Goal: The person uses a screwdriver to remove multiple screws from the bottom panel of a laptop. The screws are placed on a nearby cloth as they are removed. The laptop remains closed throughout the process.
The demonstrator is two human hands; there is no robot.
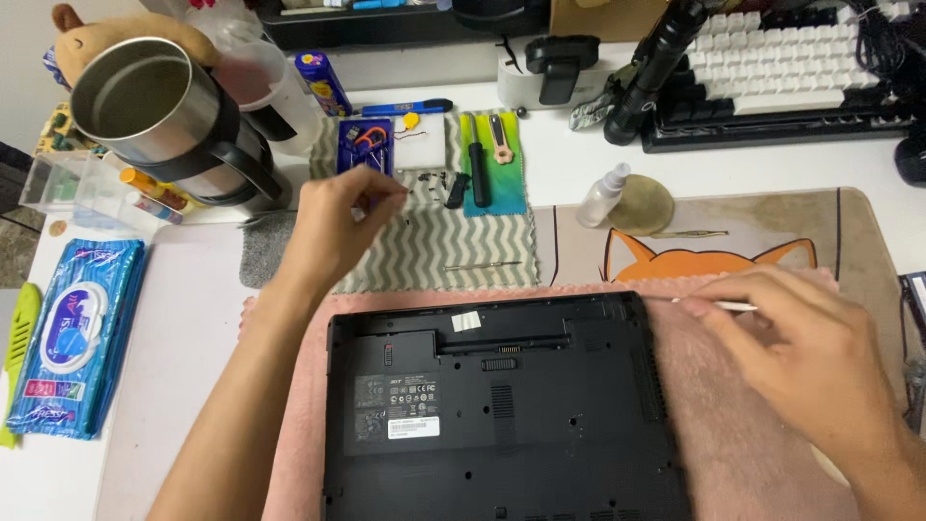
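**Q:** What is on the desk, and where does the work stand?

**A:** A black plastic laptop (502, 405) lies upside down, base facing up, on a fluffy pink towel (743, 453) in the lower middle of the view. Its battery bay along the far edge looks empty. Just beyond it lies a grey-and-white zigzag-striped cloth (444, 256) with several tiny dark screws (431, 178) and a thin metal driver bit (482, 264) on it. My reading: the base is being unscrewed, with each screw carried over to the cloth.

**Q:** What is the left hand doing?

**A:** The left hand (333, 227) hovers above the striped cloth, close to the screws. Thumb and forefinger are pinched together, the other fingers curled loosely. Something very small may sit in the pinch; I cannot tell.

**Q:** And the right hand?

**A:** The right hand (801, 352) rests over the towel, just right of the laptop's far corner. Its fingers are closed lightly around a slim white stick-like tool (719, 305), tip pointing left toward the laptop.

**Q:** What does the following move call for?

**A:** Probably a careful, small placement, since the screws are tiny and could roll off.

**Q:** Anything else nearby?

**A:** A steel mug with a black handle (164, 111) at far left, a blue pack of wet wipes (72, 333) below it, a small clear spray bottle (603, 196), and a white keyboard (781, 63) at upper right.
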